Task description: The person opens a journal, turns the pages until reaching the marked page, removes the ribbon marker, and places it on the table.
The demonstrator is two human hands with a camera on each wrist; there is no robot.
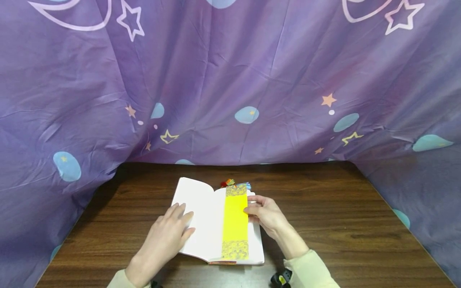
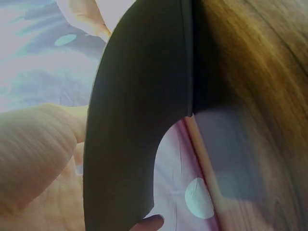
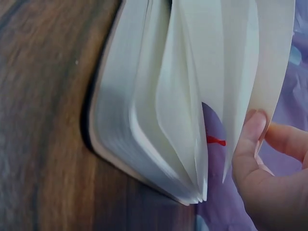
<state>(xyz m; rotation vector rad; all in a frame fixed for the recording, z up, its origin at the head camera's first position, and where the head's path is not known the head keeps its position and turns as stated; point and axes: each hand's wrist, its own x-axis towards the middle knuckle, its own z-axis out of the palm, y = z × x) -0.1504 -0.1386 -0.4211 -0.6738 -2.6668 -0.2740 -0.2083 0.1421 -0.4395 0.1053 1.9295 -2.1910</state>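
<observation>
A notebook [image 1: 199, 228] lies spread open on the table, its white pages showing. My left hand [image 1: 167, 230] holds its left side, with several fingers and the thumb over the page. In the left wrist view, the dark cover [image 2: 130, 110] stands raised and curved, with one fingertip past its lower edge. A yellow bookmark [image 1: 235, 218] with patterned ends lies lengthwise over the right page. My right hand [image 1: 268, 216] pinches its right edge between thumb and fingers. Loose pages [image 3: 183, 96] fan apart beside that hand in the right wrist view.
Red-orange and blue tassels [image 1: 245, 186] stick out past the notebook's top. Brown wood-grain table [image 1: 345, 224] surrounds the notebook. Purple cloth [image 1: 201, 88] with stars and moons hangs behind and at both sides. A small black object [image 1: 281, 278] sits by the right sleeve.
</observation>
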